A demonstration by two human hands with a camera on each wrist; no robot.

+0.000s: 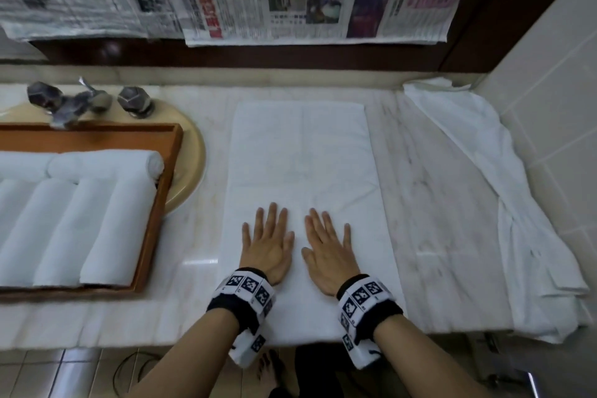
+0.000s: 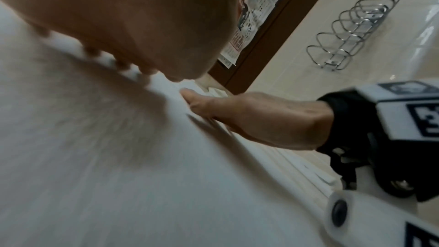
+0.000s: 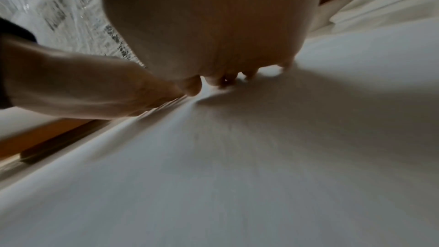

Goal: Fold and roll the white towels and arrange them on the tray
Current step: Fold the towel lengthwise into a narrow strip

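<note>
Pressing flat on the folded towel (image 1: 300, 171) — left hand (image 1: 268, 244), right hand (image 1: 329, 250).

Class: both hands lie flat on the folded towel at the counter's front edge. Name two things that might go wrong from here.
1. The folded towel overhangs the counter front; the left hand and right hand could drag it off.
2. The tray already holds rolled towels, so another may fit poorly.

head: high, looking down on towel (image 1: 300, 171) | wrists: low, skimming it, facing forward | shared: towel
</note>
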